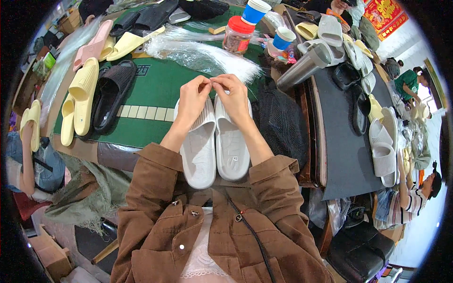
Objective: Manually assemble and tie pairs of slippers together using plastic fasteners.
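Grey slippers lie side by side. Above their far ends, the left hand and right hand meet, fingertips pinched together; anything held is too small to tell. Left of the grey slippers, a black slipper rests on the table.

"Where could the left hand pass?"
"Leftward, over the bare green stretch of desk, until the black slipper."
"Ahead?"
"Clear plastic wrap lies in the way; rightward, black mesh."
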Demonstrator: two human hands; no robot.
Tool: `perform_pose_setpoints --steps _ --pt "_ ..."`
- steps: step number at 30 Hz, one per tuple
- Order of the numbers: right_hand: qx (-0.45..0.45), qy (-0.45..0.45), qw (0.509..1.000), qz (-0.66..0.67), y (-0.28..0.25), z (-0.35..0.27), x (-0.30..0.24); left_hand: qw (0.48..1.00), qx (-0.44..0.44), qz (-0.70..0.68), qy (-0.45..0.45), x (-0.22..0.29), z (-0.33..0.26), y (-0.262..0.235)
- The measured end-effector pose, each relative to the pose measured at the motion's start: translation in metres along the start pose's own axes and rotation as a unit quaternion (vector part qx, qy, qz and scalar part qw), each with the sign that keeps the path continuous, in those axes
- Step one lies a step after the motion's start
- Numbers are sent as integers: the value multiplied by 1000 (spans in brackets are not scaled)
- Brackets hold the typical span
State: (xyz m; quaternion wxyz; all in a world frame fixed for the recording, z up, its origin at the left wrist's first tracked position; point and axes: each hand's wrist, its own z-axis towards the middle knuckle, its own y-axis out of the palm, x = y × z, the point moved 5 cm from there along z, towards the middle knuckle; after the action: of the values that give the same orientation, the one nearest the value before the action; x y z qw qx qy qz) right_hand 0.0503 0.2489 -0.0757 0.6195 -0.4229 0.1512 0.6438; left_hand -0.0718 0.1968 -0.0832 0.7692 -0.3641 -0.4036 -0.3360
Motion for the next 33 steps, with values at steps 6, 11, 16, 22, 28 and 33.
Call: perform_pose_setpoints --steps 6,11,16,22,28,33 --pt "5 22 1000 -5 -1 0 1 1000 -14 14 -6 4 -1 2" --pt "45 11 998 31 -2 0 1 1000 -2 0 -16 -6 1 2" --pt "47 18 999 19 -3 -1 3 1000 -19 -2 14 -2 1 4" --pt "119 7 993 -8 -14 1 -2 999 -23 35 12 1 -1 5" --pt "144 96 970 172 -22 2 14 997 -8 77 26 -5 1 4" --pt "88 146 943 286 -18 3 21 998 -15 55 19 -3 0 5"
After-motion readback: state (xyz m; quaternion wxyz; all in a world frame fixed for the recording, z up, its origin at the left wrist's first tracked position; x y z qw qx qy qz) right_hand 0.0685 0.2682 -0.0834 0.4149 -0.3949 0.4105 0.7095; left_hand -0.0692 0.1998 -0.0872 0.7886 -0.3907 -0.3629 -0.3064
